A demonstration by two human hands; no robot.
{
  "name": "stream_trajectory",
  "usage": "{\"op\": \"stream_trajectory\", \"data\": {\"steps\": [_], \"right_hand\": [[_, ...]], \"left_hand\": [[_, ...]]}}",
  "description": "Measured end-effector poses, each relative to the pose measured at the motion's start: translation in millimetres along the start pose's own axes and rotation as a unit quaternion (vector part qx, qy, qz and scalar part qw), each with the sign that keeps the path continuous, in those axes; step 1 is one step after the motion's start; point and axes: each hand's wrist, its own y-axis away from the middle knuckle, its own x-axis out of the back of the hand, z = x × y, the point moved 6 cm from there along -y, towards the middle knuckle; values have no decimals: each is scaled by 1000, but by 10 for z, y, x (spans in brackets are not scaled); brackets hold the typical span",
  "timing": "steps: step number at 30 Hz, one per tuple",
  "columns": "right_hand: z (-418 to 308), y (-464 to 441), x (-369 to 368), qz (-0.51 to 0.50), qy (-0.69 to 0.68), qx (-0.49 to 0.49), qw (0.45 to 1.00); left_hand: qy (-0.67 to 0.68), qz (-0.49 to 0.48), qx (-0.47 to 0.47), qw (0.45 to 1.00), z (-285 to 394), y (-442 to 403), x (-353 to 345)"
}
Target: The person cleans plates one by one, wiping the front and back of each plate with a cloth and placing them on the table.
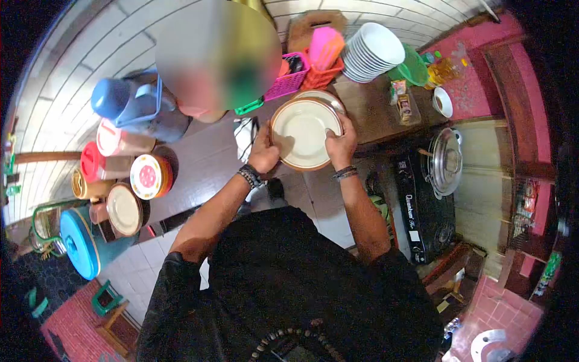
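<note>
A cream plate (306, 130) with a brown rim is held level in front of my chest by both hands. My left hand (263, 152) grips its left edge, thumb on top. On the opposite edge, my right hand (341, 143) has its thumb over the rim and its fingers curled beneath. Just behind it shows the rim of a second similar plate (329, 98); I cannot tell whether the two touch. Beyond the plates are a magenta basket (288, 83) and a red-orange basket (321, 78) with a pink item in it.
A tall stack of white bowls (375, 51) stands on the wooden table (368, 105) beside a green bowl (412, 66). Right of me is a black gas stove (422, 199) with a lidded metal pot (446, 161). Leftward are a blue jug (145, 114), more plates (123, 208) and a blue-lidded bucket (78, 244).
</note>
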Motion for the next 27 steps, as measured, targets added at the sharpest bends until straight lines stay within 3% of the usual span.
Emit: {"op": "stream_trajectory", "data": {"steps": [3,5,7,15,18,20,22,23,25,27], "right_hand": [[271,-169,134,7,-47,-36,998],[399,-263,169,20,-15,-39,999],[368,-319,219,28,18,-41,999],[413,-527,196,-8,33,-27,999],[390,-549,172,-4,31,-22,999],[450,-573,104,-5,38,-24,999],[454,-575,60,-18,59,-42,997],[382,-569,46,-26,90,-34,995],[489,-569,-58,-41,81,-18,996],[221,-532,-43,65,276,161,945]], "left_hand": [[-10,-39,57,998,-33,-248,-258],[-70,-13,46,996,-279,-462,-236],[21,-73,-1,997,-527,-699,-237],[-9,-47,33,998,-715,-833,-167],[-24,-82,-12,996,-867,-952,-108],[-77,-71,-115,988,-718,-900,-117],[-143,-102,-68,982,-611,-879,-94],[-205,-138,-20,969,-605,-821,-80],[-211,-78,-73,972,-733,-726,-21],[-217,-63,-140,964,0,-287,-332]]}}
